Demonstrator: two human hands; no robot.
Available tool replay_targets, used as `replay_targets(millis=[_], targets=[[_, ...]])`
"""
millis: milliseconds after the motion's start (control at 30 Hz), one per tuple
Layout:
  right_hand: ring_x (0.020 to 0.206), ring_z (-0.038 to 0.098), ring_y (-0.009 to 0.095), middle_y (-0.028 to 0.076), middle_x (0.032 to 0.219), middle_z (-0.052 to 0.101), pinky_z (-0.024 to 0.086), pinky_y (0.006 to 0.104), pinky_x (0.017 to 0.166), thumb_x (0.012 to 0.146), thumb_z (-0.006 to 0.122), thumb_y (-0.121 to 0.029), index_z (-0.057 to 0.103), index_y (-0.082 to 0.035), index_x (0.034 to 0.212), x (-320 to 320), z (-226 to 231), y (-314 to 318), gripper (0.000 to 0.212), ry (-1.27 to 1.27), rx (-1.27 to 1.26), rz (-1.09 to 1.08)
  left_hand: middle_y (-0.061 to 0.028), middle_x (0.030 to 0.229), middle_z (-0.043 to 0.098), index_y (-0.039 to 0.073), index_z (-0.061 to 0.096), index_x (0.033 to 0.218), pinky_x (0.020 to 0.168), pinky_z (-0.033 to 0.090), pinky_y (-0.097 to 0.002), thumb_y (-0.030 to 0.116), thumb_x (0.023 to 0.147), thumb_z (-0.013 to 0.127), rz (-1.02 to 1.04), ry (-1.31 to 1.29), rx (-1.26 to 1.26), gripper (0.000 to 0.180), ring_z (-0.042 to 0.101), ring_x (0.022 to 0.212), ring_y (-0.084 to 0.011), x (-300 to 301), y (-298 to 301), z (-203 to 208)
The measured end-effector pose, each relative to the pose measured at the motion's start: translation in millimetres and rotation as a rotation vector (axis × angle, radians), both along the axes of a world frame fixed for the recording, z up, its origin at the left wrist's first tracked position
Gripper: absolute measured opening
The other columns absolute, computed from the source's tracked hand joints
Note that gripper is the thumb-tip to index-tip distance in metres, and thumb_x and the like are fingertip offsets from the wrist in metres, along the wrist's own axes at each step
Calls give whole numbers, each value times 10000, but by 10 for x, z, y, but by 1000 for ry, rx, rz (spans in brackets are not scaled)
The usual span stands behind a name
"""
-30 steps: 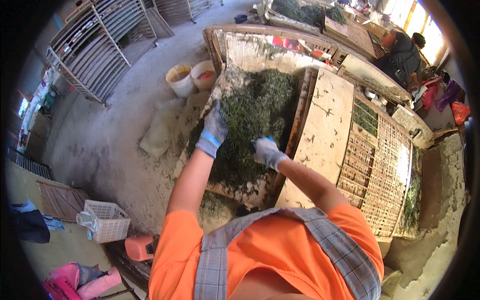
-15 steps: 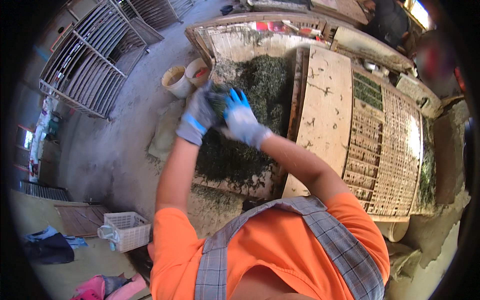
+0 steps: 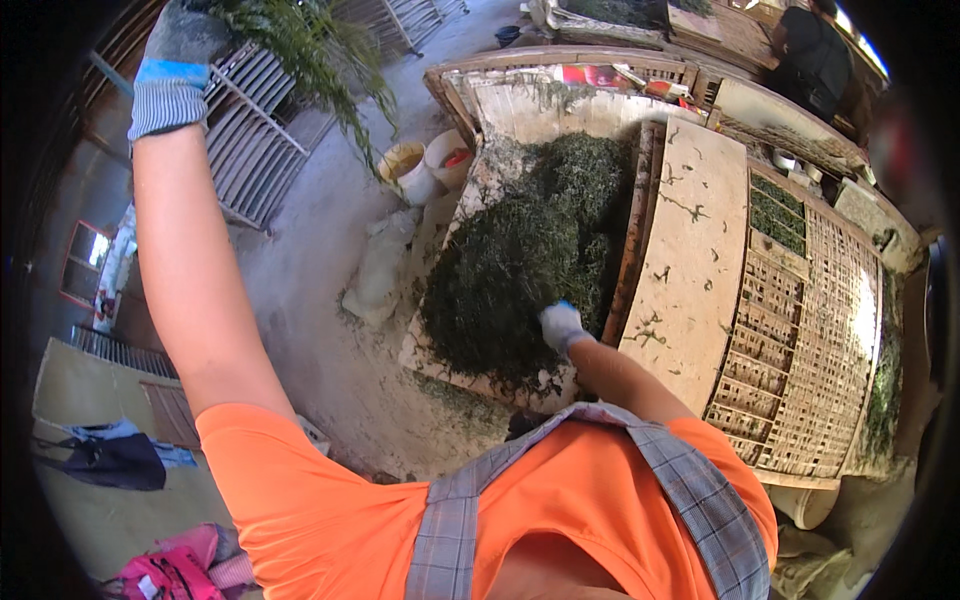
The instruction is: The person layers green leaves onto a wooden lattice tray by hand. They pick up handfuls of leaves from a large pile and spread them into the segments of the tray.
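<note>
The left hand point(image 3: 190, 40), in a grey glove with a blue cuff, is raised high with the arm fully extended and is clamped on a trailing bunch of green plant strands point(image 3: 320, 60) that hang down from the fist. The right hand point(image 3: 560, 325), in a white glove, rests low on the near edge of a dark green heap of wet plant matter point(image 3: 530, 260); whether its fingers are closed cannot be told. The heap lies on a pale wooden board point(image 3: 500, 370). A woven bamboo frame point(image 3: 820, 350) lies to the right. Two plastic buckets point(image 3: 425, 165) stand on the concrete floor point(image 3: 320, 290). The upper glove is cut off at the frame edge.
</note>
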State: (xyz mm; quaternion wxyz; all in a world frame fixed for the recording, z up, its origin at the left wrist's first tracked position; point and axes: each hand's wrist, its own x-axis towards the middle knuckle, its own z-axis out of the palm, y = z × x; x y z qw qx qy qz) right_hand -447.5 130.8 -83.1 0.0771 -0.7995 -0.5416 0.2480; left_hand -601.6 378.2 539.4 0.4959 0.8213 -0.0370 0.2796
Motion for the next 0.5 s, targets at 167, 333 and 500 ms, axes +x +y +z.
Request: replay_targets(millis=[167, 333, 500], targets=[[890, 643, 392, 222, 974, 659, 521, 437, 829, 785, 554, -107, 587, 11, 1052, 460, 1463, 170, 294, 13, 417, -67, -104, 1191, 618, 2, 533, 1293, 845, 525, -352, 267, 908, 505, 157, 103, -309, 469, 621, 998, -208, 128, -241, -1156], [786, 679, 326, 162, 794, 690, 549, 407, 745, 807, 553, -131, 678, -59, 854, 361, 3462, 708, 151, -35, 680, 249, -154, 1282, 571, -27, 399, 1402, 948, 483, -372, 225, 854, 477, 8, 80, -654, 608, 588, 1112, -255, -228, -216, -2829], [804, 704, 263, 166, 818, 705, 551, 397, 706, 778, 601, -216, 729, -90, 867, 689, 4106, 1103, 201, -170, 569, 120, -63, 1330, 539, 32, 382, 1419, 983, 454, -296, 88, 955, 482, 64, 251, -689, 478, 539, 1171, -155, 531, -962, -3755]])
